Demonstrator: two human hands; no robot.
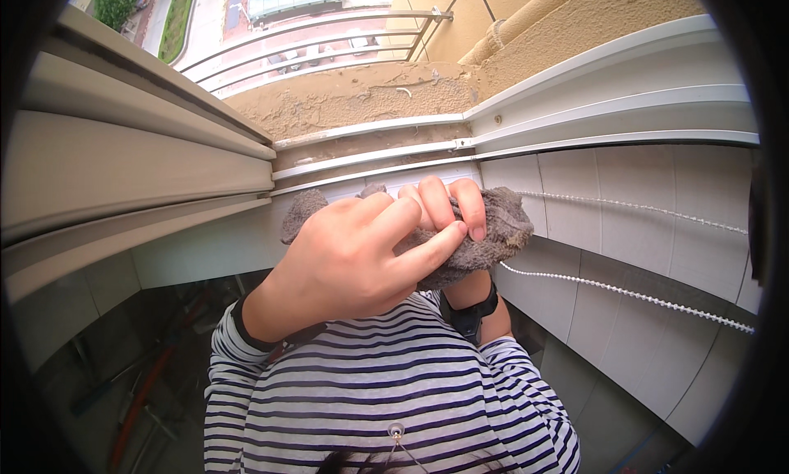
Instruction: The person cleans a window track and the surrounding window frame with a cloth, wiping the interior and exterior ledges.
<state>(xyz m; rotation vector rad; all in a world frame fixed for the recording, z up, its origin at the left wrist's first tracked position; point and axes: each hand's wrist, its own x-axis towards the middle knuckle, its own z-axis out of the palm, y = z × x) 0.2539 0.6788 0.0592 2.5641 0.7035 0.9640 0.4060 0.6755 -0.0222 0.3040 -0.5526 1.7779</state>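
A grey terry cloth (502,227), bunched up and with a paler stained patch near its right end, is held in both hands in front of my chest. My left hand (351,258) is wrapped over its left and middle part, the fingers pointing right. The fingers of my right hand (441,202) curl over it from the far side, touching my left fingertips; the cloth hides the palm. A black watch (471,320) is on my right wrist. Just beyond the cloth lie the white tracks of a window frame (370,159).
Beige sash profiles (135,165) stand at the left. On the right, two beaded chains (629,294) run across the tiled wall (635,184). Past the rough outer ledge (345,98) are a metal railing (308,39) and the ground far below. A long red thing (145,387) lies low at the left.
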